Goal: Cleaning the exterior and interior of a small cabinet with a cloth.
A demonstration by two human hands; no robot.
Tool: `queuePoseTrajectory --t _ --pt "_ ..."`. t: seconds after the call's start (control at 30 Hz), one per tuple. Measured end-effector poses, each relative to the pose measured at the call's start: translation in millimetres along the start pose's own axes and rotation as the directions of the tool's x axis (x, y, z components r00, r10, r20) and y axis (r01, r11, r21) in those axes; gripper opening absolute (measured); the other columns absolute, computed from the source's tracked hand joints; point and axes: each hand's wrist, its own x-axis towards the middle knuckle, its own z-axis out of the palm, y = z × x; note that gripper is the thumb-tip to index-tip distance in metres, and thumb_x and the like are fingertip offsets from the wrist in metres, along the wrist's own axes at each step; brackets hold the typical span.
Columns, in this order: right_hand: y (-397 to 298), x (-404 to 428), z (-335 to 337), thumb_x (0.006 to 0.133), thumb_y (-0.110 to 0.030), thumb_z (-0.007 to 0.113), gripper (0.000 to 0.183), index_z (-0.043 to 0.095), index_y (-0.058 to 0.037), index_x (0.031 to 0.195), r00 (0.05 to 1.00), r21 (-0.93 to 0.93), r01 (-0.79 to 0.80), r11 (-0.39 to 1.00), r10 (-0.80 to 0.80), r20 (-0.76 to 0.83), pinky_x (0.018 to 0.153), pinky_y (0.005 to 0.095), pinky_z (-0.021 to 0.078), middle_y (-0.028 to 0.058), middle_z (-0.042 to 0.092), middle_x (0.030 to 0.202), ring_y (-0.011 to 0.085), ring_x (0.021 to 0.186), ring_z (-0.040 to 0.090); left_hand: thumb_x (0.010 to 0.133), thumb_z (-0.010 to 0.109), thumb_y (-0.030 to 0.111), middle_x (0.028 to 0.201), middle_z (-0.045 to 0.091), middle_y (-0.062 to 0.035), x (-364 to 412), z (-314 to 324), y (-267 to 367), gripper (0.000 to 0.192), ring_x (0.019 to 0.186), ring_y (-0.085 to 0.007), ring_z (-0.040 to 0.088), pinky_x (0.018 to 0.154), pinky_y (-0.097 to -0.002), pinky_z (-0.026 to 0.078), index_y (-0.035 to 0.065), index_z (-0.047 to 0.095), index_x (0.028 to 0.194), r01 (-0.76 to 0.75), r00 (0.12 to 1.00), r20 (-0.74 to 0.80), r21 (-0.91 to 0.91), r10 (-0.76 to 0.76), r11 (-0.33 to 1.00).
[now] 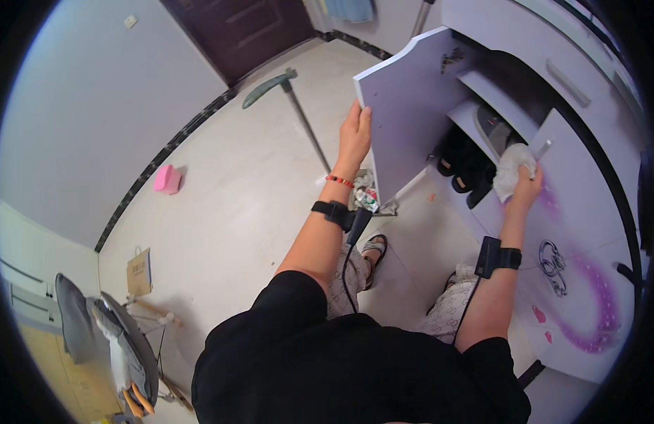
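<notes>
My left hand (355,132) grips the free edge of a white cabinet door (406,106), which stands swung out from the shoe cabinet. In my right hand (525,185) is a crumpled whitish cloth (513,168), held by the edge of the neighbouring cabinet door (586,212). Just behind the cloth, a grey shoe (494,127) lies on a shelf inside the cabinet. Several black shoes or slippers (462,159) sit in the compartment below it. Black straps with devices and cables are on both my forearms.
A long-handled dustpan (364,193) holding litter stands on the floor by the door, its handle (306,122) rising beside my left hand. A pink bin (168,179) and a brown paper bag (139,271) are along the left wall. A grey chair (131,344) stands at lower left.
</notes>
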Motion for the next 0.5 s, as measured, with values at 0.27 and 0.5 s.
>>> queuePoseTrajectory --t 0.27,0.5 --pt "-23 -18 12 0.075 -0.008 0.058 0.046 0.049 0.0017 0.119 0.989 -0.019 0.012 1.0 -0.015 -0.148 0.088 0.0345 0.0431 0.0164 0.054 0.115 0.0272 0.101 0.054 0.094 0.047 0.024 0.112 0.059 -0.0141 -9 0 -1 0.04 0.101 -0.02 0.057 0.087 -0.0294 0.043 0.0033 0.045 0.127 0.04 0.999 0.036 -0.144 -0.035 0.989" --pt "-26 -42 21 0.077 -0.012 0.063 0.04 0.052 0.001 0.113 0.984 -0.238 0.157 0.959 -0.171 -0.04 0.089 0.0331 0.0414 0.014 0.057 0.109 0.0238 0.099 0.054 0.091 0.052 0.022 0.125 0.049 -0.0174 -18 12 -1 0.048 0.11 -0.0245 0.052 0.092 -0.0335 0.041 -0.0001 0.036 0.131 -0.012 0.998 0.059 -0.325 0.033 0.946"
